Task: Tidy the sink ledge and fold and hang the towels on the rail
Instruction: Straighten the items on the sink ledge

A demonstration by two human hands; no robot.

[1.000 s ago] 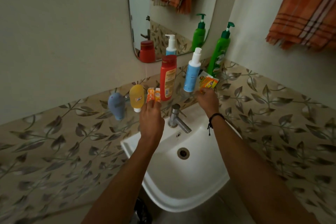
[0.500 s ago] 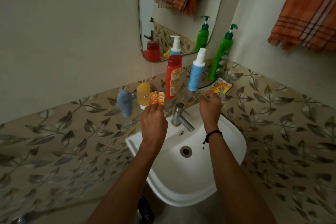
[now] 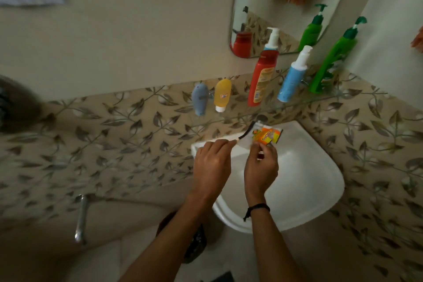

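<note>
The sachet (image 3: 266, 136) is a crumpled, glossy packet, mostly orange and yellow with a green corner and a clear edge of film. The right hand (image 3: 261, 167) pinches it by its lower edge between thumb and curled fingers, above the back rim of the white sink (image 3: 315, 178). The left hand (image 3: 211, 162), fingers curled, grips a thin pale dark-tipped strip (image 3: 247, 131) that curves up to touch the sachet; it may be part of the same wrapping, but the blur leaves that unclear.

Half a second ago the sachet lay beside the foot of the green pump bottle (image 3: 332, 59), with the right hand just short of it; now it is lifted and held over the sink. The left hand was then at two small orange packets beside the yellow tube (image 3: 222, 95); those no longer stand there, and the hand has come across to meet the right one. The grey-blue tube (image 3: 199, 98), the red bottle (image 3: 263, 78) and the blue pump bottle (image 3: 291, 80) keep their places along the wall
</note>
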